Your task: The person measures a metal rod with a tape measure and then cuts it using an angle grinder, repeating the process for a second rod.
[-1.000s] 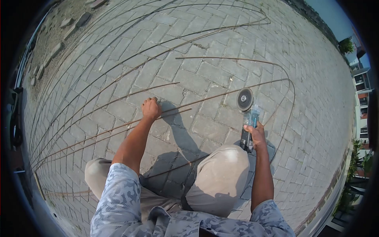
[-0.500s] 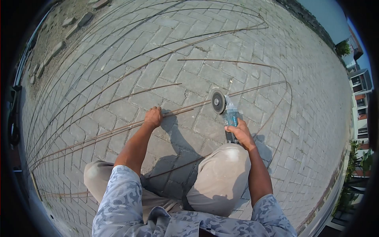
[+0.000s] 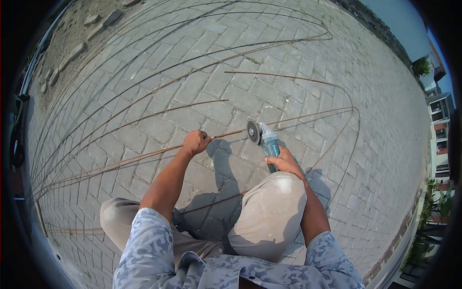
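My left hand (image 3: pixel 196 142) is closed around thin brown steel rods (image 3: pixel 126 161) that run from the far left across the paving. Just to its right, my right hand (image 3: pixel 286 162) grips the teal body of an angle grinder (image 3: pixel 271 144). The grinder's round disc (image 3: pixel 253 131) faces left and overlaps the line of the rods in this view, a short way from my left fingers. Part of the grinder's lower end is hidden by my raised knee (image 3: pixel 274 197).
More long bent rods (image 3: pixel 192 71) fan out over the block paving (image 3: pixel 308 62) ahead and to the left. One loop (image 3: pixel 355 111) curves round on the right. Loose kerb stones (image 3: pixel 72 55) lie on bare ground at upper left; buildings (image 3: pixel 440 115) stand far right.
The grinder has moved left, bringing its disc closer to my left hand. My left hand has shifted slightly right, still around the rods, and appears raised a little.
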`<state>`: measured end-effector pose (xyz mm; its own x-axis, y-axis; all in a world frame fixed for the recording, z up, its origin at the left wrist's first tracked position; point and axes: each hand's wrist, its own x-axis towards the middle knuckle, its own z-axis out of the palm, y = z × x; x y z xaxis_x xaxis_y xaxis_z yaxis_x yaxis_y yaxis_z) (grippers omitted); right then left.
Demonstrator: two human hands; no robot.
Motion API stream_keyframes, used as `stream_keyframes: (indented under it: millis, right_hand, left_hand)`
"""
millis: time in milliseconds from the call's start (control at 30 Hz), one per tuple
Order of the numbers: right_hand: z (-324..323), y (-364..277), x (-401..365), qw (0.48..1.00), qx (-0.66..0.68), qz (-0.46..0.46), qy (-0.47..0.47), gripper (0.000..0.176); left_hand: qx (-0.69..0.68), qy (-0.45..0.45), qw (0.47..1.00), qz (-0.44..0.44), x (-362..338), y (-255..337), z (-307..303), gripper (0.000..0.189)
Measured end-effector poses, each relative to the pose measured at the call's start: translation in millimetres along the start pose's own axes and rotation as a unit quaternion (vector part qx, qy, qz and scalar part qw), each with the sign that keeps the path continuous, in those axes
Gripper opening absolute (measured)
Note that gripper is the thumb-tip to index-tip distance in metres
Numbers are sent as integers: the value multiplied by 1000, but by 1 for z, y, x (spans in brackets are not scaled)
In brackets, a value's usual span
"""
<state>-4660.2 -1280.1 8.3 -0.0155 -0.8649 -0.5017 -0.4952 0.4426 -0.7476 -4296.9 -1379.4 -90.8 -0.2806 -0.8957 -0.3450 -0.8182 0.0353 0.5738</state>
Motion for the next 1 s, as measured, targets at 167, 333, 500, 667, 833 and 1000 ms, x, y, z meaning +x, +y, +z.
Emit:
stream_keyframes:
  millis: [167,333,500,667,833,1000]
  right_hand:
    - [-1,-5,-5,1000,-17,-7,-7,41]
    - [4,-8,-9,1000,-2,-16,-6,40]
    - [8,0,-4,1000,-10,-4,-5,42]
    - [12,6,1,1000,-27,3,-6,43]
    - [12,5,4,1000,-26,-8,-4,43]
    - [6,-1,9,1000,-23,-10,13,44]
  left_hand:
    - [5,7,1000,-10,-5,8,-4,50]
    - [6,20,1000,-9,-6,8,-2,48]
    - [2,24,1000,-7,-4,4,2,47]
    - [8,29,1000,-7,-5,6,2,48]
    - [12,47,999,5,-8,9,7,48]
    - [25,19,999,-28,-13,32,-1,47]
